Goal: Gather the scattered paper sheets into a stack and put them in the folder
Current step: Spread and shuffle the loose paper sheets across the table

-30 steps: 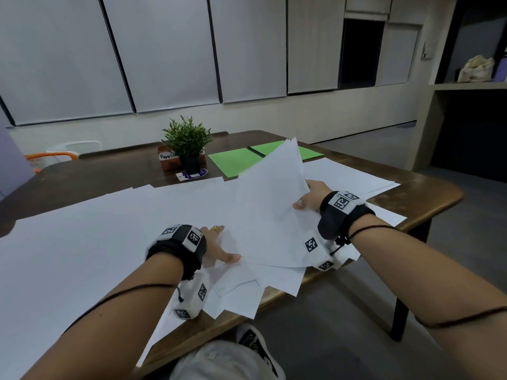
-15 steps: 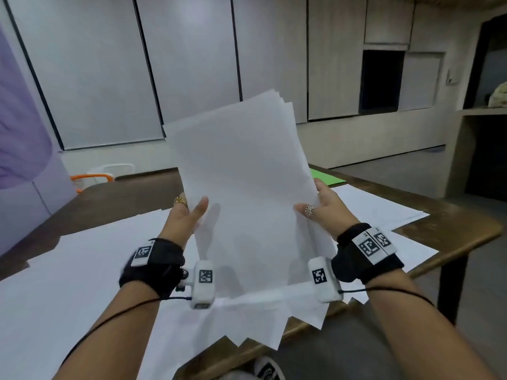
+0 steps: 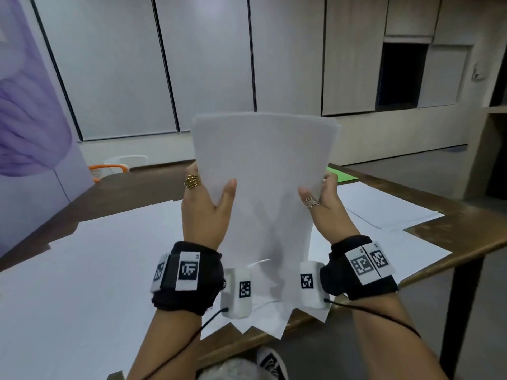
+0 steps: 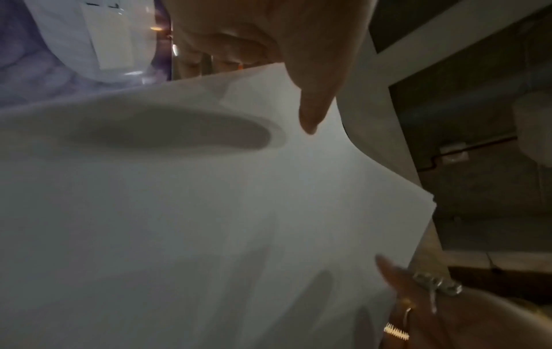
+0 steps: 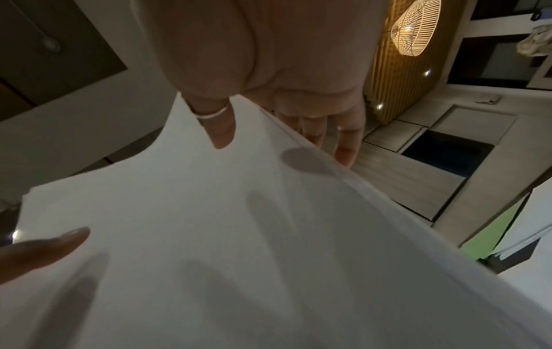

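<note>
A stack of white paper sheets (image 3: 263,171) stands upright on its lower edge above the table's near side. My left hand (image 3: 211,196) grips its left edge, thumb in front and fingers behind. My right hand (image 3: 321,198) grips the right edge the same way. The left wrist view shows the stack (image 4: 209,212) under my left thumb (image 4: 313,99). The right wrist view shows the stack (image 5: 239,236) pinched by my right thumb (image 5: 219,127). More loose sheets (image 3: 96,270) cover the wooden table (image 3: 466,223). A strip of the green folder (image 3: 341,175) shows behind my right hand.
Other sheets (image 3: 384,207) lie at the table's right end, and several corners (image 3: 263,322) hang over the near edge. An orange and white chair (image 3: 118,165) stands at the far left. A shoe (image 3: 271,363) shows below the table edge.
The sheets went from lying slanted in both hands to standing upright. Since half a second ago the fanned top edges have lined up and both hands have moved closer together.
</note>
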The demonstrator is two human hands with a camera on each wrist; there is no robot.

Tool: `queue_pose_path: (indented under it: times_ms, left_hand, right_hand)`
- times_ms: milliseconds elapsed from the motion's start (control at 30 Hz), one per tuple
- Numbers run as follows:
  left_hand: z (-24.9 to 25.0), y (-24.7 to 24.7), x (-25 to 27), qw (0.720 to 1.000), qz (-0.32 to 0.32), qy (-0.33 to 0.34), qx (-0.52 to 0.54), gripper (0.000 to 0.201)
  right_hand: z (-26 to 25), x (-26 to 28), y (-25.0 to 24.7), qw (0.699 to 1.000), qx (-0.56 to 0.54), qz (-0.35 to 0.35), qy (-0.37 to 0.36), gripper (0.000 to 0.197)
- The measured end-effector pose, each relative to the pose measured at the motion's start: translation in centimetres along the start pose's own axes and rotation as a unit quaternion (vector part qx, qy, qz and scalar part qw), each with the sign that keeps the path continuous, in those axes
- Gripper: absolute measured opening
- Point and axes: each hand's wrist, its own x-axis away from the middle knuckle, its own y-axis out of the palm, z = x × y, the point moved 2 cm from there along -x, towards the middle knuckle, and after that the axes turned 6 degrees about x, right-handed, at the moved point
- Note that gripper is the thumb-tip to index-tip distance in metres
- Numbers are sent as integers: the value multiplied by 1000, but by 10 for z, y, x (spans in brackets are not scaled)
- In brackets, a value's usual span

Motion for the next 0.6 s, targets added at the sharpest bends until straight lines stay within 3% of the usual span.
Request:
queue_pose_path:
  times_ms: [167,267,300,433,500,600]
  left_hand:
    - [20,4,-4,1000,23,11,19,38]
    - [30,6,-10,999,40,7,18,35]
    - [31,6,-8,999,37,-1,25,37]
    - [5,-1,28,994,-34,-102,17,41]
    - [-12,-1,48,985,-72,-157,-6,34]
    - [-20,6,63,983,-69,-170,-30,10]
  right_hand:
    - [-13,1,3,995,78,42,-49,31]
    - [-25,0,4,995,40,64,-68,14]
    - [-25,0,3,996,25,63,-61,22]
    - [2,17,2,997,62,-29,30,39]
    - [21,32,0,985,120,-90,91,39]
    - [40,50,-3,959,163,-169,161,33]
